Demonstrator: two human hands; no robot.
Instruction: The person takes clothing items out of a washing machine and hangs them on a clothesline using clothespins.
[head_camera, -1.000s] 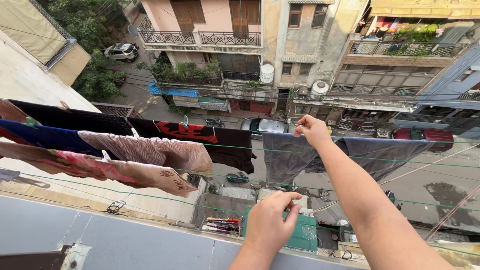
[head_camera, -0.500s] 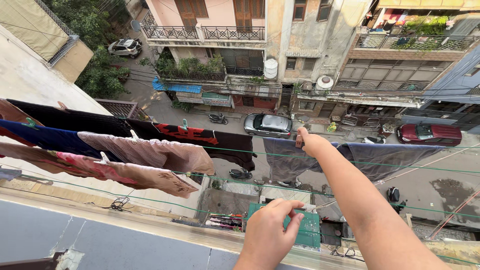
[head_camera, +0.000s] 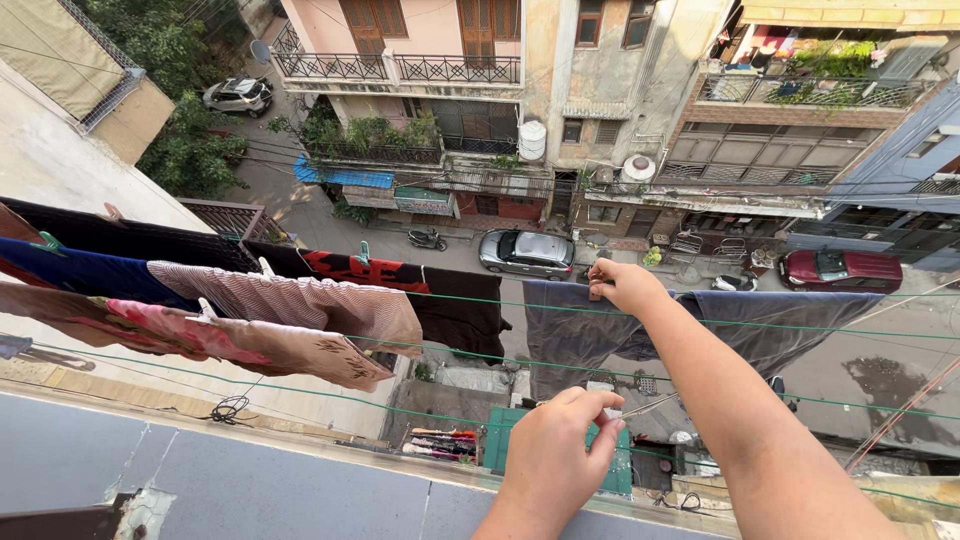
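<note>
Reaching far out over the ledge (head_camera: 250, 470), the right hand (head_camera: 622, 285) rests at the top edge of a grey cloth (head_camera: 600, 335) that hangs on the outermost green clothesline (head_camera: 900, 330). Its fingers are curled shut at the point where cloth meets line, pinching the fabric edge there; a small object under the fingertips may be a clothes peg, but it is too small to identify. The grey cloth spans the line from just left of this hand to well right of it, sagging in 2 drooping sections above the street.

The left hand (head_camera: 560, 450) is held closer in, low in the frame, near a nearer green line (head_camera: 300, 392). Its thumb and fingers are drawn together in a tight pinch. Whether anything is gripped between them cannot be determined; a thin wire or line passes just beside the fingertips.

To the left of the grey cloth, a black garment with red print (head_camera: 440, 295) hangs on the same outer line. Nearer lines carry a striped pink cloth (head_camera: 300, 305), a floral cloth (head_camera: 200, 340) and a blue cloth (head_camera: 80, 275).

Below, a grey car (head_camera: 527, 252) and a red car (head_camera: 842, 270) stand in the street.
</note>
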